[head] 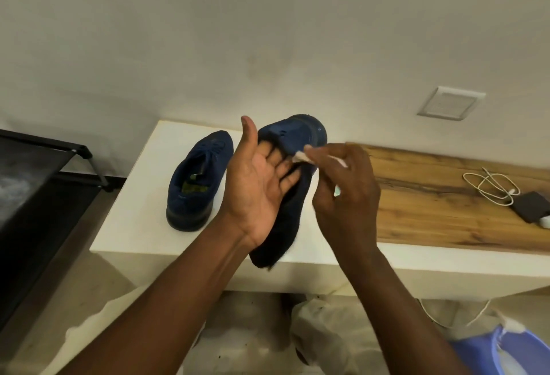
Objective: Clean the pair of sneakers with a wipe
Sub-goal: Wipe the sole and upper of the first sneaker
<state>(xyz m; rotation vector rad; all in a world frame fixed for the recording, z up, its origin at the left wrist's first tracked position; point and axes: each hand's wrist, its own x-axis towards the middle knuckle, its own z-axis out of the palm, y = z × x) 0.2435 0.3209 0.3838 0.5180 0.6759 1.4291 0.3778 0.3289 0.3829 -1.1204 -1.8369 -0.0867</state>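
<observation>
White bench under a pale wall, with a cable on the wood-topped stretch at three o'clock. From the head view, the left hand grips the raised sneaker, fingers tucked round it and thumb up. Its long axis runs seven to one o'clock, toe far. The right hand pinches the wipe against the toe end, at eleven o'clock from its knuckles. The second sneaker sits on the bench at nine o'clock. With the right hand nearer the toe, I'd expect the stroke to run heelward.

Dim, soft indoor light; wide-angle bending at edges; motion blur on right hand; faint shadows.
</observation>
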